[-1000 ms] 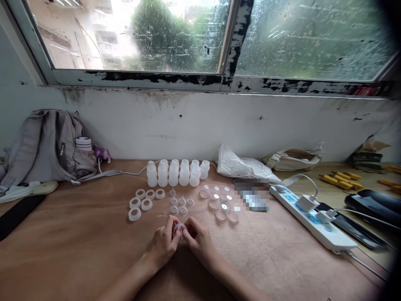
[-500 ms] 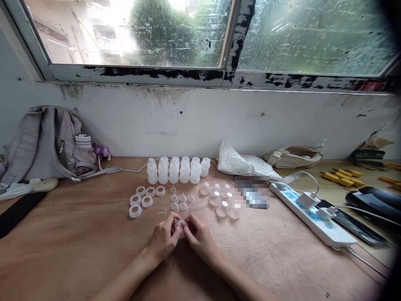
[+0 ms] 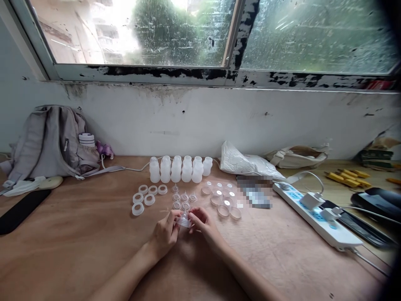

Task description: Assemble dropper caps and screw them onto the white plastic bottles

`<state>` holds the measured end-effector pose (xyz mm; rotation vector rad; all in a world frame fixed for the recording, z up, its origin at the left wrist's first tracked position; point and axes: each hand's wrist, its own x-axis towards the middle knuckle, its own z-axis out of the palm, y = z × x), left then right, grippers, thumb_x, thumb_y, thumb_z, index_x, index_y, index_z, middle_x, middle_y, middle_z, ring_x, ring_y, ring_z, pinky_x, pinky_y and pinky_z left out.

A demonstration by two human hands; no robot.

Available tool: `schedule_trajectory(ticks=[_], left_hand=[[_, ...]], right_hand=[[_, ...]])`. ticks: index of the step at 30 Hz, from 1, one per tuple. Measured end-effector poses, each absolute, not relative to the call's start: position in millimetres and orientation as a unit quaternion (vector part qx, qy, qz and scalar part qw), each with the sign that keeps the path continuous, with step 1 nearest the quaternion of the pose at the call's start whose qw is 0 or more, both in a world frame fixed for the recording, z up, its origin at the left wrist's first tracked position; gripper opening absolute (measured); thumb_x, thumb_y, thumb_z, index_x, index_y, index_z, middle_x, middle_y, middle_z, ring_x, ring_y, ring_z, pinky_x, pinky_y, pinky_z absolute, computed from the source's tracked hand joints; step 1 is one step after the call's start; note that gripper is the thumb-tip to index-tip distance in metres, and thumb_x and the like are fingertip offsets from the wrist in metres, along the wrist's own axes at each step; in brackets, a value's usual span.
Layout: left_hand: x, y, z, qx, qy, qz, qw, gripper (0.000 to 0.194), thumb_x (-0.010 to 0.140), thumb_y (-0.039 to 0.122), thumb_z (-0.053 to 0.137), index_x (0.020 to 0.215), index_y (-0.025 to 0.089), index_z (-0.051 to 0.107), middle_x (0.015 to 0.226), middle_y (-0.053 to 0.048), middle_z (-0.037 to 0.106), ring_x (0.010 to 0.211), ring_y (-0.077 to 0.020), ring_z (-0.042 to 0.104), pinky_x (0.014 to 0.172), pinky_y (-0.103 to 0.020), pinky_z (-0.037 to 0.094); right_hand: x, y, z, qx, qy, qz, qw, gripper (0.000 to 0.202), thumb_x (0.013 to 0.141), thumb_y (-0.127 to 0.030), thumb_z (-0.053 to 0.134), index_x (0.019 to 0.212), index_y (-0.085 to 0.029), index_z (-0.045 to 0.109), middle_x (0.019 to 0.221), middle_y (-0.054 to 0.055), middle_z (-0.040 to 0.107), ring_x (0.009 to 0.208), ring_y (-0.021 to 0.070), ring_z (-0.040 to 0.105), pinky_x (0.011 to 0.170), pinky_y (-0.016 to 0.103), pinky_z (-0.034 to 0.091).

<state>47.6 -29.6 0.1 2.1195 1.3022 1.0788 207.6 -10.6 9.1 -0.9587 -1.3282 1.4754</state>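
Between my hands is a clear bottle nipple (image 3: 184,220), its tip up and its wide base down. My left hand (image 3: 165,234) has its fingers closed on the nipple's left side. My right hand (image 3: 205,225) pinches at its upper right side. Whether another part is joined to its base I cannot tell. Just beyond lie several more clear nipples (image 3: 184,197) in a small group. Several translucent screw rings (image 3: 138,209) lie to the left, and several clear round caps (image 3: 223,211) to the right.
Frosted bottles (image 3: 187,172) stand in rows near the wall. A white power strip (image 3: 316,215) with plugs and cables runs along the right. A white plastic package (image 3: 234,159) lies at the back. On the left are a grey backpack (image 3: 53,142) and a black flat object (image 3: 23,211).
The nipple, mostly covered by my fingers before, now shows upright between them. My right hand has shifted right and slightly up, loosening from around it. The whole view has moved slightly.
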Motion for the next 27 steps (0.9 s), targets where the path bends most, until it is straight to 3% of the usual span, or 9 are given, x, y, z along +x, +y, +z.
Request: schedule_trajectory(ticks=[2, 5, 10, 13, 17, 21, 27], left_hand=[[48.4, -29.0, 0.2, 0.772, 0.444, 0.395, 0.226, 0.025, 0.077, 0.011, 0.035, 0.097, 0.022, 0.045, 0.1, -0.006, 0.057, 0.089, -0.0162, 0.056, 0.075, -0.027, 0.044], [49.3, -29.4, 3.2, 0.745, 0.448, 0.418, 0.262, 0.024, 0.078, 0.011, 0.032, 0.095, 0.02, 0.047, 0.097, -0.006, 0.056, 0.089, -0.0167, 0.054, 0.078, -0.029, 0.043], [49.4, -29.5, 11.1, 0.678, 0.43, 0.436, 0.406, 0.02, 0.083, 0.025, 0.033, 0.099, 0.018, 0.043, 0.079, -0.003, 0.056, 0.068, -0.0134, 0.055, 0.063, -0.025, 0.045], [52.3, -28.9, 11.2, 0.664, 0.437, 0.442, 0.416, 0.02, 0.077, 0.031, 0.046, 0.093, 0.018, 0.043, 0.074, 0.0, 0.053, 0.062, -0.0113, 0.053, 0.058, -0.022, 0.044], [56.9, -28.2, 7.1, 0.634, 0.431, 0.468, 0.44, 0.017, 0.078, 0.032, 0.044, 0.089, 0.019, 0.042, 0.071, 0.003, 0.05, 0.056, -0.0093, 0.05, 0.054, -0.022, 0.043], [52.4, -25.4, 8.1, 0.609, 0.436, 0.497, 0.439, 0.02, 0.077, 0.03, 0.044, 0.093, 0.018, 0.044, 0.078, 0.0, 0.05, 0.057, -0.0093, 0.051, 0.054, -0.022, 0.044], [27.9, -9.6, 11.5, 0.512, 0.487, 0.609, 0.361, 0.029, 0.069, 0.023, 0.049, 0.097, 0.015, 0.052, 0.094, -0.006, 0.056, 0.081, -0.0163, 0.057, 0.073, -0.028, 0.045]], right_hand=[[206.9, -8.6, 5.9, -0.385, -0.543, 0.609, 0.431, 0.037, 0.068, -0.046, 0.061, 0.089, -0.017, 0.051, 0.064, -0.002, 0.054, 0.052, 0.0105, 0.052, 0.043, 0.021, 0.044], [205.0, -8.3, 3.3, -0.387, -0.545, 0.618, 0.413, 0.036, 0.066, -0.047, 0.062, 0.08, -0.016, 0.051, 0.057, -0.004, 0.053, 0.046, 0.0091, 0.05, 0.041, 0.02, 0.042], [204.3, -9.1, 3.4, -0.375, -0.535, 0.62, 0.434, 0.033, 0.065, -0.043, 0.065, 0.072, -0.017, 0.046, 0.057, -0.004, 0.055, 0.045, 0.0083, 0.052, 0.045, 0.021, 0.043], [206.4, -9.5, 3.0, -0.364, -0.539, 0.626, 0.429, 0.032, 0.067, -0.044, 0.063, 0.074, -0.016, 0.048, 0.06, -0.002, 0.059, 0.052, 0.0108, 0.057, 0.052, 0.024, 0.047], [209.1, -8.8, 4.8, -0.342, -0.577, 0.616, 0.414, 0.029, 0.073, -0.043, 0.057, 0.075, -0.015, 0.05, 0.062, 0.0, 0.06, 0.055, 0.0123, 0.059, 0.055, 0.027, 0.049], [210.8, 8.6, 23.2, -0.358, -0.651, 0.537, 0.4, 0.025, 0.076, -0.039, 0.054, 0.074, -0.014, 0.051, 0.062, 0.0, 0.057, 0.05, 0.0106, 0.055, 0.044, 0.023, 0.046], [210.0, 86.4, 69.5, -0.507, -0.7, 0.298, 0.405, 0.02, 0.08, -0.025, 0.049, 0.099, -0.019, 0.049, 0.067, 0.001, 0.057, 0.043, 0.0088, 0.052, 0.034, 0.018, 0.041]])
